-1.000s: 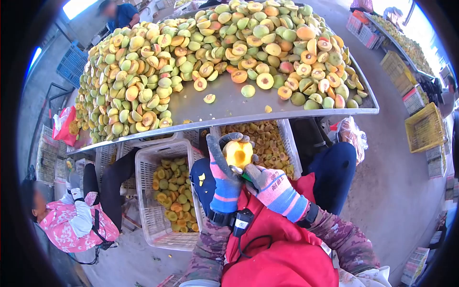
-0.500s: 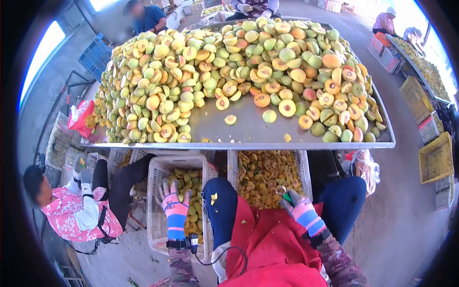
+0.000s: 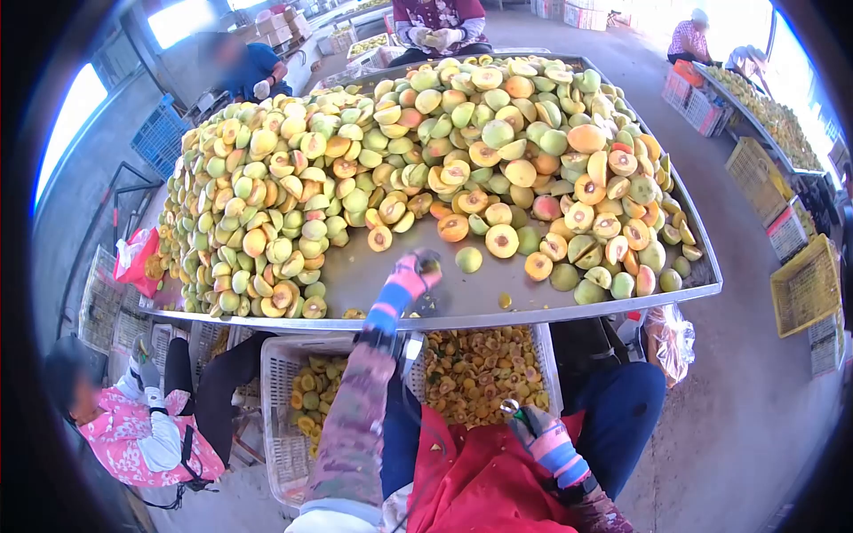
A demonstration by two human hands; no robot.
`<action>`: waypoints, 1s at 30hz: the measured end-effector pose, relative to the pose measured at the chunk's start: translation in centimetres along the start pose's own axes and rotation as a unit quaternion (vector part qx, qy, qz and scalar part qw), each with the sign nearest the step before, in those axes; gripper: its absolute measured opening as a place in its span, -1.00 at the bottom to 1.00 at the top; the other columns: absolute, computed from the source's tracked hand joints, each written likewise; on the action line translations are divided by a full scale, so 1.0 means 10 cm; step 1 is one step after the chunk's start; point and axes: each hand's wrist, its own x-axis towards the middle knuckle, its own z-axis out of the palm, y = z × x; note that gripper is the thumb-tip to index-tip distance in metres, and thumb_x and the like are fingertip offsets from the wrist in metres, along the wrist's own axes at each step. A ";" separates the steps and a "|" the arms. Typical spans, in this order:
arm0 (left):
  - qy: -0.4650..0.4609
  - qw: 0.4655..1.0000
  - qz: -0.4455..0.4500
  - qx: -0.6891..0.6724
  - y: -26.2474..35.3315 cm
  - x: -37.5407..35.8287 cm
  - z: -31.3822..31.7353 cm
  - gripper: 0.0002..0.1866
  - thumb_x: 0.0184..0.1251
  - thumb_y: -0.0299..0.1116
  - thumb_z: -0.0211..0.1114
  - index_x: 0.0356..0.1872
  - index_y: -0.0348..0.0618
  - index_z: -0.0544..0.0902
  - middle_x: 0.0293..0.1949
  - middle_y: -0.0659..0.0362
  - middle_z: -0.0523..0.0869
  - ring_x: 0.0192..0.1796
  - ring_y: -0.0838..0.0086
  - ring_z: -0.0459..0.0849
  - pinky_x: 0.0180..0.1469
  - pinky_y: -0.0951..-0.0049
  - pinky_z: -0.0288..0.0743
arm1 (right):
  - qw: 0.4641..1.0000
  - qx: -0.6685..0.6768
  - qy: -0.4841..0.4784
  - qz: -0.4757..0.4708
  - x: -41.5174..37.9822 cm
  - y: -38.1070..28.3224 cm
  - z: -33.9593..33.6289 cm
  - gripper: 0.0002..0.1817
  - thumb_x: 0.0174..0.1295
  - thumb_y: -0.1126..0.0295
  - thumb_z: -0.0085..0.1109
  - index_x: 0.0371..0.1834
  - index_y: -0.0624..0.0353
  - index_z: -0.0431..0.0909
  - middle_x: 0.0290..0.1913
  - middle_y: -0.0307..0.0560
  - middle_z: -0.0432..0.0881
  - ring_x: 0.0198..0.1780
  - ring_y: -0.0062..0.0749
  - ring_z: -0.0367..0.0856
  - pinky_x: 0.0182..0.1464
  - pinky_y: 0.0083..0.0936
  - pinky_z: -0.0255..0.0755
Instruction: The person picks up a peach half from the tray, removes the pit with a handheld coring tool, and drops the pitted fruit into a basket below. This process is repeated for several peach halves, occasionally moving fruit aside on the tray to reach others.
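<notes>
My left hand, in a pink and blue banded glove, reaches over the metal table. Its fingers close around a peach half, mostly hidden and slightly blurred. Close by on the metal lies another peach half. Low by my lap, my right hand, also gloved, grips a small pitting tool with a metal ring at its end; the glove covers most of its handle. In front of that hand stands a crate of cut fruit pieces. A large heap of peach halves covers much of the table.
Left of my knees is a white crate holding fruit halves. A raised rim edges the table. A co-worker in pink sits at left; others sit across the table. Yellow crates stand at right, and a plastic bag hangs nearby.
My left hand has gone from above the left crate, fingers spread, up onto the table and closed on a peach half. My right hand keeps the tool near my lap. The view has tilted upward.
</notes>
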 end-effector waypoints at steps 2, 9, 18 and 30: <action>-0.107 0.992 0.063 0.019 0.34 -0.37 -0.09 -0.52 0.05 -0.21 0.40 0.05 -0.06 0.58 0.03 0.01 0.64 0.14 0.14 0.56 0.17 0.24 0.44 | 1.000 -0.005 0.021 0.000 0.06 0.07 -0.04 -0.79 0.21 0.24 0.22 -0.32 0.16 0.51 -0.42 0.09 0.61 -0.36 0.06 0.60 -0.37 -0.19 0.45; -0.029 0.965 0.149 0.214 0.38 0.25 0.42 -0.49 0.09 -0.19 0.34 0.14 0.12 0.52 0.23 0.04 0.48 0.20 0.13 0.49 0.26 0.22 0.33 | 0.994 0.097 0.038 0.037 0.06 0.26 0.02 -0.79 0.23 0.34 0.19 -0.21 0.24 0.47 -0.37 0.13 0.60 -0.33 0.04 0.60 -0.32 -0.25 0.43; -0.020 0.819 -0.009 -0.573 0.54 -0.37 0.31 -0.60 0.41 0.01 0.02 -0.03 -0.07 0.57 -0.23 0.11 0.68 -0.33 0.32 0.68 -0.39 0.33 0.57 | 0.989 0.130 0.053 -0.037 0.07 -0.22 -0.32 -0.75 0.20 0.41 0.21 -0.15 0.31 0.43 -0.32 0.10 0.55 -0.29 0.01 0.59 -0.31 -0.29 0.45; 0.194 0.854 0.064 -0.478 1.28 -2.00 0.58 -0.28 0.47 0.23 -0.35 -0.20 -0.25 0.57 -0.29 0.09 0.68 -0.24 0.40 0.66 -0.12 0.43 0.56 | 0.989 0.012 0.038 -0.143 0.26 -1.34 -0.34 -0.76 0.27 0.41 0.12 -0.07 0.28 0.40 -0.43 0.19 0.59 -0.36 0.16 0.59 -0.41 -0.16 0.41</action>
